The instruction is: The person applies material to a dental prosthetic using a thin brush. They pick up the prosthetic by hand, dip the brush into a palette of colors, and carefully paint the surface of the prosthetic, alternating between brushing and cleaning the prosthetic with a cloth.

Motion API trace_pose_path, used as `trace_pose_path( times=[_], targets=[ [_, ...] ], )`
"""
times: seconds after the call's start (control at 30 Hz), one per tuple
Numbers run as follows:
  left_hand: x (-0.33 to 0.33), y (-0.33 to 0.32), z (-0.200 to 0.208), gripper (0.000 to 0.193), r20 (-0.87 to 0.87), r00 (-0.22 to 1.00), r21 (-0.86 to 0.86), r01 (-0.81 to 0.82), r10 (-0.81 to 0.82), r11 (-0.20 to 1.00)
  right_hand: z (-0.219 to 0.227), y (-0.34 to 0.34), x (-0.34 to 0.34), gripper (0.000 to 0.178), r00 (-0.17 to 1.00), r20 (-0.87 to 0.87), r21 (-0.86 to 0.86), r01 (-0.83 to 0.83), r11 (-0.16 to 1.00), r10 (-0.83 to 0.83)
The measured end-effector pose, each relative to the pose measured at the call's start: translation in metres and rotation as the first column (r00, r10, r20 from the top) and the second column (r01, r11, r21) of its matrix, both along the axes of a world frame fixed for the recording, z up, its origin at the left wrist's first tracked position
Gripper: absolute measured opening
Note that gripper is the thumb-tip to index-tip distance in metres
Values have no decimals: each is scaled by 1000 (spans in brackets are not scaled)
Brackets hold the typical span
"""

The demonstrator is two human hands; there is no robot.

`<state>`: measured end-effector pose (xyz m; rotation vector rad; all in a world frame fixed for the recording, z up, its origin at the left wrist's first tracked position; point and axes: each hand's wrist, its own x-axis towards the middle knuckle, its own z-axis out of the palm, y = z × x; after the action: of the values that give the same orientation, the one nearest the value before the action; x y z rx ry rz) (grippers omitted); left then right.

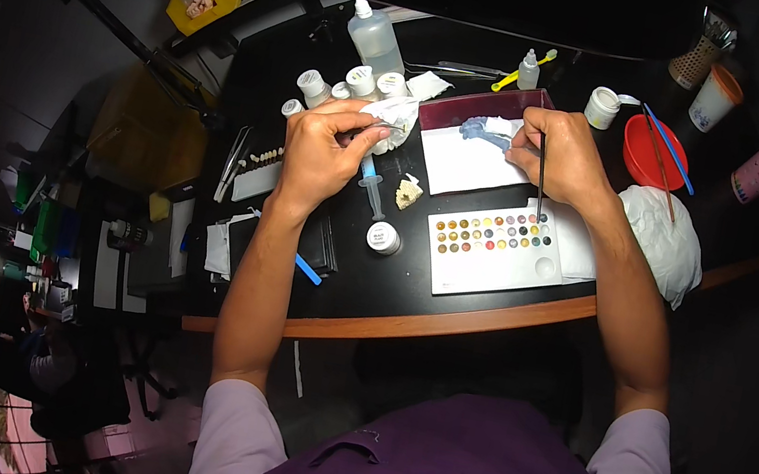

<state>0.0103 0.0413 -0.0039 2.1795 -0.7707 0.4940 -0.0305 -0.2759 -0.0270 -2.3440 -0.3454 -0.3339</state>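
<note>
My left hand (324,148) is raised over the desk's left part, fingers pinched together on something small that I cannot make out. A crumpled white tissue (395,138) is just beyond its fingertips. My right hand (564,158) is closed around a thin dark brush (543,169), held upright with its lower end over the white palette (494,276). Several small coloured wells fill the palette's upper part. Beside my right fingers, a blue-grey cloth (479,133) with a white piece lies on a white pad (452,169) in an opened dark red case (489,106).
White-lidded jars (360,81) and a clear bottle (376,38) stand behind my left hand. A syringe (372,187), a cream dental model (409,192) and a small jar (383,238) lie between my arms. Rightward are a red bowl (654,164) and a white cloth bundle (666,252).
</note>
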Motion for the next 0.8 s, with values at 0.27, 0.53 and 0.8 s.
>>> trace_pose_path(
  times=[0.27,0.53,0.8],
  targets=[
    [-1,-1,1,18,93,996,-21,11,-10,1000,-1,2,-3,44,999,-21,-29,24,999,-24],
    [1,3,0,16,162,986,-15,33,-30,999,-3,1,-2,24,998,-43,-27,42,999,-43],
    [0,1,-1,16,160,987,-18,37,-34,999,0,3,-7,27,995,-52,-71,82,994,-86]
  ],
)
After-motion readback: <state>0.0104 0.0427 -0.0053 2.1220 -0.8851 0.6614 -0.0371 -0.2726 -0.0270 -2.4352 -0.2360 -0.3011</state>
